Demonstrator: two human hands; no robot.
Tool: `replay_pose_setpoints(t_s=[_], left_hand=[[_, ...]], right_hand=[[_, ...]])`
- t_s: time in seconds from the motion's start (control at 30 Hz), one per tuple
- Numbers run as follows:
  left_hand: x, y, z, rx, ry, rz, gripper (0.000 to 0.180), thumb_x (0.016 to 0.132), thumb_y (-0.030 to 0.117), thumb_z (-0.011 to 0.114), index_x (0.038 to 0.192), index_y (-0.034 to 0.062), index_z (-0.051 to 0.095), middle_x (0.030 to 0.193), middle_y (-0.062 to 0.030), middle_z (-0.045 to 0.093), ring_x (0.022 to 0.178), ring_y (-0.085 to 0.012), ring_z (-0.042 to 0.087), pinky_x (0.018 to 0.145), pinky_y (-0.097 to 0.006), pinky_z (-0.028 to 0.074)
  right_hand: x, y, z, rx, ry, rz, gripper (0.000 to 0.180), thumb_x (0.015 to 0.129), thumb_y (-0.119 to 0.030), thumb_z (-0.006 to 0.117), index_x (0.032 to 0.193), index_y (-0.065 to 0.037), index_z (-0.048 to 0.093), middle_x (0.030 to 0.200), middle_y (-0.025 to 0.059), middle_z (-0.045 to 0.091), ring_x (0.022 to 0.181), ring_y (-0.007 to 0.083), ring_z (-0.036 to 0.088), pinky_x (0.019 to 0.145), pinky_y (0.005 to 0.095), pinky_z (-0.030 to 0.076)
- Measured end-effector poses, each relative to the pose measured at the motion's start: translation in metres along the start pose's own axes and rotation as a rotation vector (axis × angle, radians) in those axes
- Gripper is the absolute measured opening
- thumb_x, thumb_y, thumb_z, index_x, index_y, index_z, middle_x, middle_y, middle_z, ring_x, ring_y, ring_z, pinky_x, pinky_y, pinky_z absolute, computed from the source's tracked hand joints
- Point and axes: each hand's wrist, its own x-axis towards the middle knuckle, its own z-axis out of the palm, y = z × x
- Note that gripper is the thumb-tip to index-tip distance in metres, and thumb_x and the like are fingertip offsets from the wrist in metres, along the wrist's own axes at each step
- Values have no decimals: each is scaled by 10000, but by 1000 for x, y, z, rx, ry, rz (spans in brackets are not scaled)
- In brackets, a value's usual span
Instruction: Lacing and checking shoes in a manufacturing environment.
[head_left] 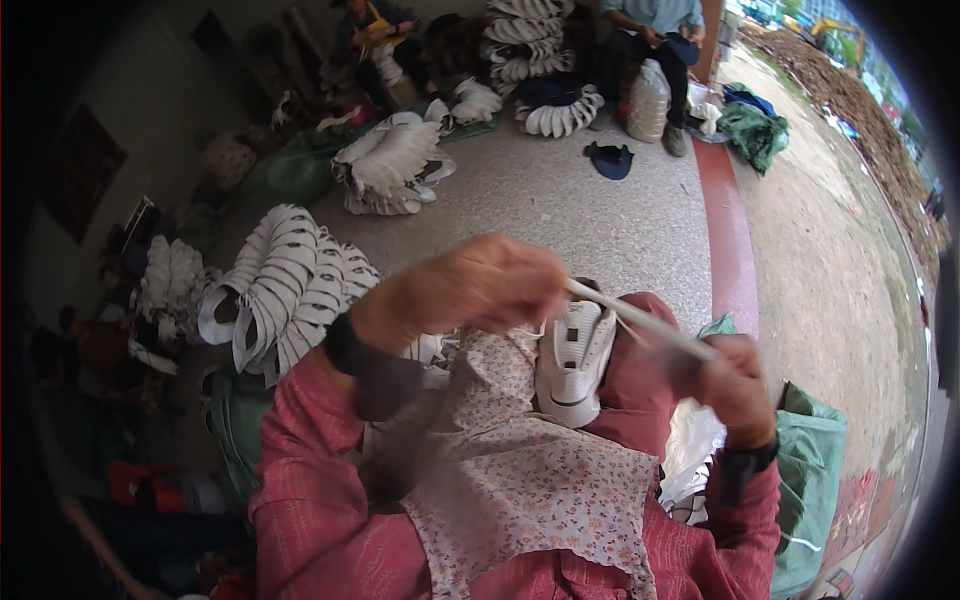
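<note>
Stretched between my two hands is a white strip (pixel 640 320) that looks like a shoelace, with a thin loose strand beside it. My left hand (pixel 490 285) is closed on its upper left end. At the lower right end, my right hand (pixel 735 385) is closed too, smeared by motion. Below the strip, a white shoe (pixel 572 375) rests on my lap, heel toward me, its toe end partly hidden. It lies against the floral apron (pixel 530 480), and neither hand visibly grips it.
Nested stacks of white shoe uppers (pixel 285 280) stand at left, with another stack (pixel 390 165) farther off. A green sack (pixel 810 480) is at my right. Two people sit at the back, near a large plastic bottle (pixel 648 105). A dark cap-shaped piece (pixel 610 160) lies on the floor.
</note>
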Motion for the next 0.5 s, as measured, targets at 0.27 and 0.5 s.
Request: replay_pose_setpoints(t_s=[0.27, 0.5], left_hand=[[-108, -86, -73, -552, 214, 290, 434, 1047, 378, 450, 706, 111, 483, 549, 53, 333, 442, -57, 276, 408, -232, 224], [-145, -144, -93, -1033, 562, 566, 367, 1062, 290, 414, 783, 73, 511, 655, 1, 413, 539, -104, 389, 430, -241, 304]], right_hand=[[-65, 27, -71, 730, 999, -284, 336, 1050, -261, 437, 1035, 38, 589, 728, 17, 538, 628, 136, 417, 606, 240, 346], [-179, 68, -164, 1203, 711, -571, 204, 1008, -116, 488, 1170, 7, 504, 722, -32, 463, 627, 95, 416, 583, 263, 317]])
